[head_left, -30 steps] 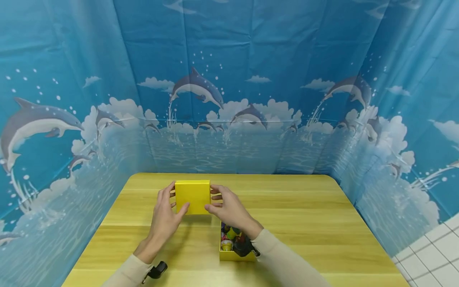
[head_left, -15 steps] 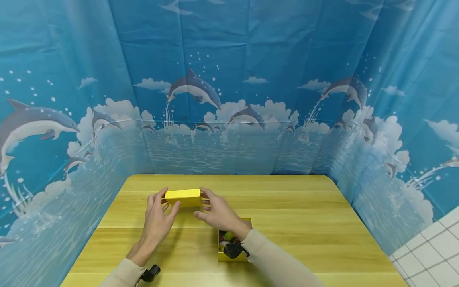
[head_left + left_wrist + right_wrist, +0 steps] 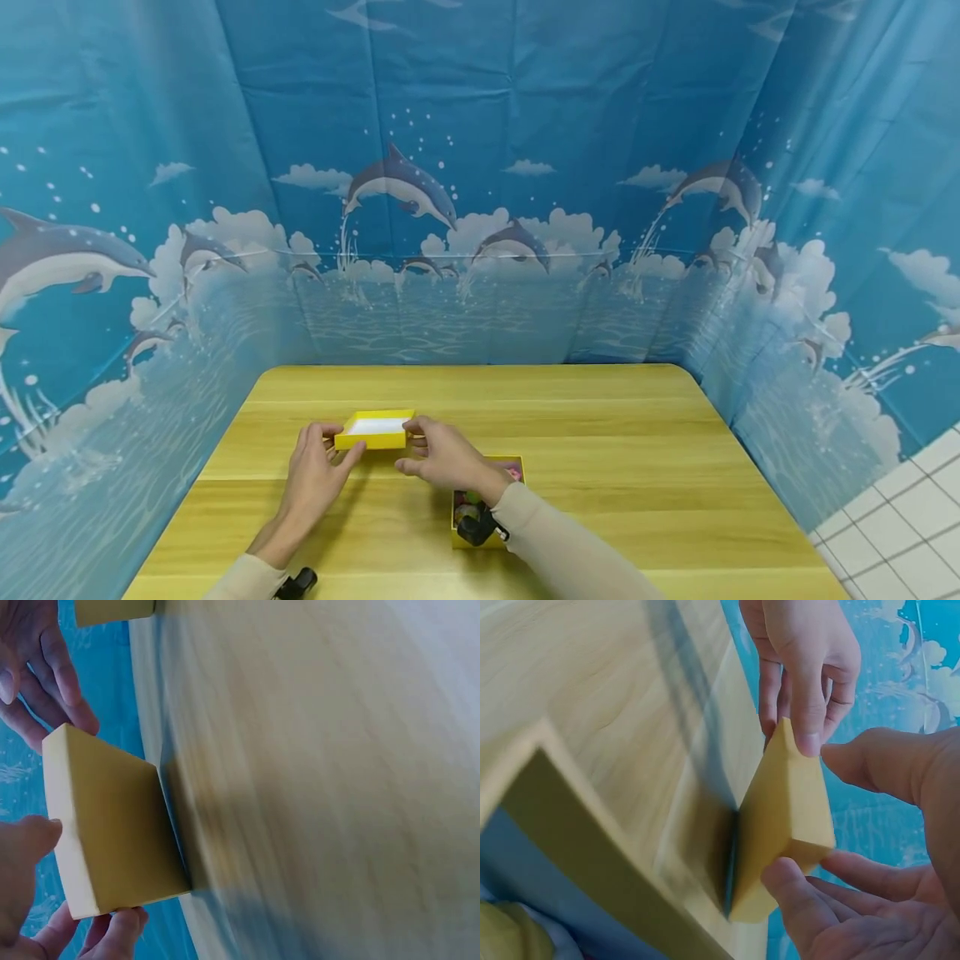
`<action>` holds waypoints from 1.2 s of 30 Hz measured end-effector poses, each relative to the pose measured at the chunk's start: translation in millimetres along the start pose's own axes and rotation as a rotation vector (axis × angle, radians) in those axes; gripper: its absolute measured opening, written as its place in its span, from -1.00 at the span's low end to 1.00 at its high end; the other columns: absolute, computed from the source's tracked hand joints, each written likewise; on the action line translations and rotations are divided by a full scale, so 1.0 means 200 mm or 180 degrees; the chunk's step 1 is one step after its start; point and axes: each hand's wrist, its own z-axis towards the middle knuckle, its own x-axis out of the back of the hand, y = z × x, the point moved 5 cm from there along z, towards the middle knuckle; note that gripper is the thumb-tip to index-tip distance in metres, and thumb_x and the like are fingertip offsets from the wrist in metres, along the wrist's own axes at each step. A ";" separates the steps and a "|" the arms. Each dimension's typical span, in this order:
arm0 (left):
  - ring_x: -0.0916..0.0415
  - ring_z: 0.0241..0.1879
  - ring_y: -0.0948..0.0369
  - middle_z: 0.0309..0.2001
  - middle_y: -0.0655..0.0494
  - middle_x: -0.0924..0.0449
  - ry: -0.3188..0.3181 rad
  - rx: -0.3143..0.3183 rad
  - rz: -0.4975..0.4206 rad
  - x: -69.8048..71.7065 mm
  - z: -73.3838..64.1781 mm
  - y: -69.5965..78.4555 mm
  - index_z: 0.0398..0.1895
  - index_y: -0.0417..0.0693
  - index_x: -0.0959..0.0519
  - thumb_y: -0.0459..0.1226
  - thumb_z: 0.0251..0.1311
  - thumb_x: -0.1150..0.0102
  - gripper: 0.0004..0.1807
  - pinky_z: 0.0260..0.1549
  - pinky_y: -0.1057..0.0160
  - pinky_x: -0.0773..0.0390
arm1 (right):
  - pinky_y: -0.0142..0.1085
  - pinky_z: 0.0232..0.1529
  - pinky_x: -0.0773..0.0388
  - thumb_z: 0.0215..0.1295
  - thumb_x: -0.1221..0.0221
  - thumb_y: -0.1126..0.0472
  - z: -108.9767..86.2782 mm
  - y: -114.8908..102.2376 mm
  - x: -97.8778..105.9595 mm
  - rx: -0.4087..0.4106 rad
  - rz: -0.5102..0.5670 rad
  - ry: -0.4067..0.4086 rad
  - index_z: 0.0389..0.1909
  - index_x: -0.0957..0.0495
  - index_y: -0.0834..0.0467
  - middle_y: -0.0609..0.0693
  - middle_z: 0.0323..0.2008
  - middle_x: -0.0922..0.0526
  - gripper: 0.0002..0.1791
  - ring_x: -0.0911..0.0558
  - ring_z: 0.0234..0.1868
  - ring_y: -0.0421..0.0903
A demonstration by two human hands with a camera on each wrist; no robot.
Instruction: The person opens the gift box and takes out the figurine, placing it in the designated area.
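A yellow box lid (image 3: 371,443) with a white inside is held hollow side up, close over the table. My left hand (image 3: 313,473) grips its left end, the thumb on the near side wall and the fingers (image 3: 124,930) at the end. My right hand (image 3: 448,457) is at the other end, fingertips (image 3: 784,874) against the lid's corner and the thumb standing away from it. Below my right wrist stands an uncovered yellow box (image 3: 480,542) with small colourful toys (image 3: 469,498) in it, partly hidden by the wrist and its camera.
The wooden table (image 3: 637,483) has rounded far corners. A blue curtain (image 3: 480,317) printed with dolphins hangs around its back and sides. White floor tiles (image 3: 892,500) show at the lower right.
The lid has been tipped from showing its yellow outer face to lying hollow side up, and lowered slightly left toward the table. Both hands moved with it. The toy box stayed put.
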 end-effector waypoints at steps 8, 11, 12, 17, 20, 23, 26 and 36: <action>-0.67 0.33 -0.28 0.38 -0.38 -0.49 -0.0056 -0.0005 0.0313 0.00 -0.02 -0.05 0.44 -0.35 -0.48 -0.10 0.61 -0.52 -0.36 0.35 -0.21 -0.77 | -0.01 0.46 -0.76 0.66 -0.46 0.02 0.00 0.00 -0.04 -0.0098 0.0002 -0.0185 0.73 -0.44 0.23 0.24 0.64 -0.59 -0.20 -0.72 0.55 0.18; -0.67 0.28 -0.26 0.41 -0.44 -0.48 -0.0067 0.0000 0.0484 0.00 -0.02 -0.05 0.48 -0.38 -0.46 -0.07 0.59 -0.54 -0.29 0.28 -0.24 -0.77 | -0.01 0.45 -0.77 0.66 -0.46 0.03 0.01 0.00 -0.05 -0.0095 0.0007 -0.0225 0.72 -0.45 0.23 0.25 0.63 -0.60 -0.21 -0.73 0.53 0.20; -0.67 0.29 -0.28 0.43 -0.47 -0.46 -0.0078 0.0000 0.0536 -0.01 -0.03 -0.06 0.50 -0.39 -0.45 -0.07 0.58 -0.54 -0.26 0.27 -0.26 -0.77 | -0.01 0.45 -0.77 0.66 -0.46 0.03 0.02 0.00 -0.05 -0.0092 -0.0002 -0.0239 0.72 -0.45 0.23 0.26 0.64 -0.59 -0.22 -0.73 0.53 0.20; -0.67 0.29 -0.34 0.51 -0.53 -0.37 -0.0060 -0.0077 0.0720 -0.02 -0.03 -0.04 0.60 -0.42 -0.41 -0.06 0.58 -0.53 -0.18 0.27 -0.34 -0.74 | -0.01 0.47 -0.76 0.67 -0.45 0.02 0.01 0.00 -0.04 -0.0092 -0.0040 -0.0261 0.72 -0.46 0.21 0.23 0.67 -0.57 -0.23 -0.73 0.53 0.19; -0.65 0.28 -0.31 0.50 -0.45 -0.41 0.0014 -0.0202 0.0815 -0.03 -0.04 -0.02 0.63 -0.35 -0.43 -0.04 0.58 -0.53 -0.19 0.26 -0.35 -0.72 | 0.01 0.49 -0.74 0.67 -0.45 0.00 0.00 0.00 -0.02 -0.0069 -0.0010 -0.0237 0.71 -0.48 0.17 0.23 0.65 -0.58 -0.25 -0.72 0.55 0.19; -0.64 0.33 -0.29 0.49 -0.35 -0.45 0.0044 -0.0348 0.0841 -0.05 -0.05 0.03 0.62 -0.25 -0.48 -0.03 0.59 -0.52 -0.24 0.26 -0.33 -0.73 | 0.02 0.50 -0.74 0.70 -0.42 -0.02 -0.02 -0.01 0.01 -0.0002 -0.0034 -0.0214 0.70 -0.50 0.14 0.24 0.65 -0.59 -0.28 -0.71 0.56 0.21; -0.65 0.34 -0.27 0.49 -0.28 -0.48 0.0014 -0.0488 0.0779 -0.07 -0.06 0.07 0.60 -0.17 -0.51 -0.03 0.59 -0.52 -0.29 0.25 -0.32 -0.74 | 0.02 0.50 -0.74 0.73 -0.38 0.01 -0.04 -0.02 0.04 0.0074 -0.0107 -0.0198 0.70 -0.51 0.13 0.24 0.66 -0.58 -0.33 -0.71 0.55 0.23; -0.63 0.47 -0.19 0.55 -0.15 -0.49 -0.0404 -0.1006 0.0546 -0.21 -0.13 0.23 0.67 -0.02 -0.46 0.04 0.56 -0.55 -0.22 0.38 -0.30 -0.72 | 0.09 0.52 -0.71 0.76 -0.35 0.06 -0.13 -0.03 0.22 0.0295 -0.0431 -0.0098 0.67 -0.53 0.10 0.14 0.59 -0.65 -0.40 -0.74 0.49 0.20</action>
